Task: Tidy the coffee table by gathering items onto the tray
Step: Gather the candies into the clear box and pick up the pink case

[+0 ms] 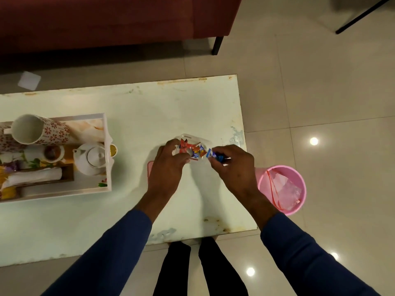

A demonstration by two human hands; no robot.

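On the pale coffee table (132,210) a white tray (108,146) stands at the left, holding a patterned jug (36,130), a white teapot (92,160), a cup (53,153) and folded napkins (36,177). Near the table's right end lies a small clear container (192,138) with several red and blue candy wrappers (195,151). My left hand (168,167) grips the container and the wrappers at its left side. My right hand (233,167) pinches a blue wrapper (214,155) just right of the pile. A pink flat object (150,170) lies partly hidden under my left hand.
A pink waste bin (284,189) with clear plastic inside stands on the tiled floor by the table's right edge. A dark red sofa (106,20) runs along the far side. A white paper square (29,80) lies on the floor. A gold-rimmed item (113,150) sits beside the tray.
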